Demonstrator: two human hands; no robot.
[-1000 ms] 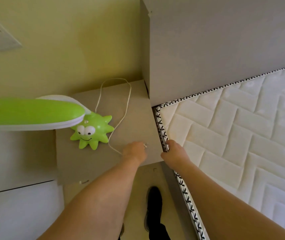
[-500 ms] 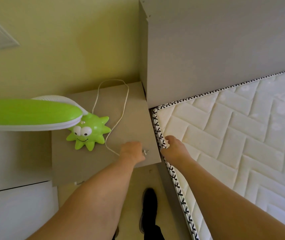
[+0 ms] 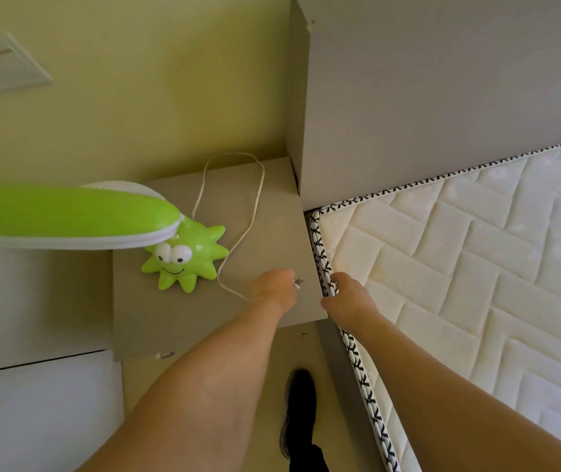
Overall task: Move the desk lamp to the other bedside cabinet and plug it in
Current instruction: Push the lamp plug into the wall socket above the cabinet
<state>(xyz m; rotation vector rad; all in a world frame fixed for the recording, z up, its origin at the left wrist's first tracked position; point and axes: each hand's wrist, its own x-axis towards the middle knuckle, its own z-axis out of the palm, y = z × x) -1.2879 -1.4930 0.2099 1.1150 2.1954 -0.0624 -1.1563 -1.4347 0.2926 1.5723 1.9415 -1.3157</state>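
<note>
The lamp [image 3: 183, 258] stands on the cabinet [image 3: 272, 212]. Our left hand [image 3: 272, 289] grips the plug [image 3: 297, 283]; our right hand [image 3: 345, 294] closes on the mattress [image 3: 442, 253] edge. If the cord [image 3: 238, 240] pulls tight, the lamp may tip.

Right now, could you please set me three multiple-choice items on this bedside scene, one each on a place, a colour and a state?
1. Where does the lamp base stand?
A. on the mattress
B. on the bedside cabinet
C. on the floor

2. What colour is the base?
A. green
B. red
C. blue

3. What is the left hand doing?
A. lying flat and open
B. pressing the wall switch
C. closed around the plug

Answers: 1 B, it sits on the grey top. 2 A, bright green spikes. 3 C, metal prongs stick out of the fist, and the cord runs to it.
</note>
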